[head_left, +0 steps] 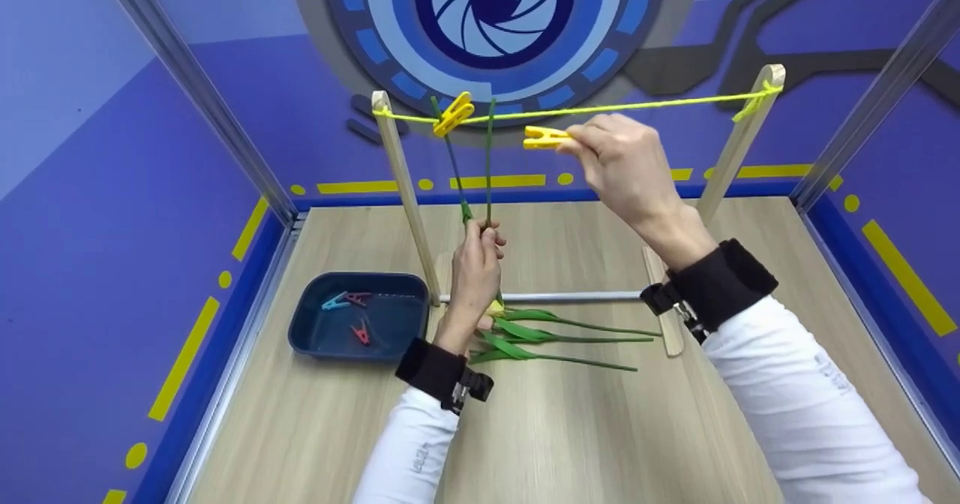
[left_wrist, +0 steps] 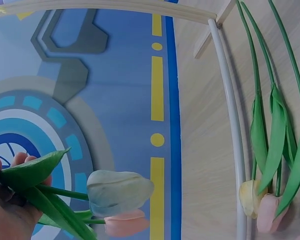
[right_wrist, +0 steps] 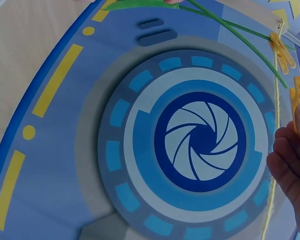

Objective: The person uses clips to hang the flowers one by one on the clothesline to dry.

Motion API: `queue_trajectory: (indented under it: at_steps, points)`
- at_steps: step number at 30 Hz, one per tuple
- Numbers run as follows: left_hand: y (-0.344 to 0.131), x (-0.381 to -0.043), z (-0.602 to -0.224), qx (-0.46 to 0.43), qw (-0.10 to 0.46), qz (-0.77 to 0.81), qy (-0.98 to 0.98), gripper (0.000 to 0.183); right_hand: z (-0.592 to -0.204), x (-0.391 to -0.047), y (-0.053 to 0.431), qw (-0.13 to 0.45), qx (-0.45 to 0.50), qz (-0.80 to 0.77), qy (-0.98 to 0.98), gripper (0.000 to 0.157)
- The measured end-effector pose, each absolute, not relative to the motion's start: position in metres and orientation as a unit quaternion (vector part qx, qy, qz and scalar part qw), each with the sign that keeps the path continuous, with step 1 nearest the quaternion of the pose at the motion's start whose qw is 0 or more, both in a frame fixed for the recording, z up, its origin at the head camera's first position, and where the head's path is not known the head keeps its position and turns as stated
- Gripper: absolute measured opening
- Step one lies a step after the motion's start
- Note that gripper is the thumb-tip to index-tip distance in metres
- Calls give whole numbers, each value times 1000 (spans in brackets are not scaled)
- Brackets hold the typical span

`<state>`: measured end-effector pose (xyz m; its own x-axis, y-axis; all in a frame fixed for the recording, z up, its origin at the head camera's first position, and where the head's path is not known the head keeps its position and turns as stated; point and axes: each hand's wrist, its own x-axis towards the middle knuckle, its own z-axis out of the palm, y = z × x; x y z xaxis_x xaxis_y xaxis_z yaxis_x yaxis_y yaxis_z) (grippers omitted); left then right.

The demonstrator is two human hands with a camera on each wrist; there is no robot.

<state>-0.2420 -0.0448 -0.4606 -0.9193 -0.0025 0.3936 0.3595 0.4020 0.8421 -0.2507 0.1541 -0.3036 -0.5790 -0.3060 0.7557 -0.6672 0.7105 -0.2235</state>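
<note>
Peg (head_left: 546, 137), yellow, sat pinched between thumb and fingers of the right hand (head_left: 622, 163), near the cord (head_left: 600, 108), its tips facing left toward an upright stem (head_left: 489, 159). Left hand (head_left: 476, 264) lower down, fingers curled round that stem; could not tell whether they also gripped the clipped stem (head_left: 453, 163) just left of it. The clipped stem's top hung at the cord in a second peg (head_left: 454, 115), also yellow, near the left post (head_left: 409, 196). White bloom (left_wrist: 120, 192) and pink bloom (left_wrist: 126, 223) pointed down below the left hand. Three tulips (head_left: 525, 331) lay on the table (head_left: 570, 429), stem ends to the right. Tray (head_left: 322, 335) stood at left, beside the left post's foot, holding a blue peg (head_left: 335, 301) and two red pegs (head_left: 361, 331). Cord ran on to the right post (head_left: 739, 148).
</note>
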Motion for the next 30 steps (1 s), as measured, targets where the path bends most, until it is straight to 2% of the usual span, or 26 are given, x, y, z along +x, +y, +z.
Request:
queue_trajectory:
  at_steps: [9, 20, 30]
  points:
    - [-43, -242, -460, -111, 162, -539, -819, 26, -281, -266, 142, 305, 262, 229, -887, 26]
    - [-39, -243, -461, -117, 145, -549, -815, 27, -255, -281, 125, 248, 288, 183, -907, 27]
    - [-38, -244, -464, -105, 142, -544, -820, 27, -249, -283, 119, 149, 263, 184, -935, 29]
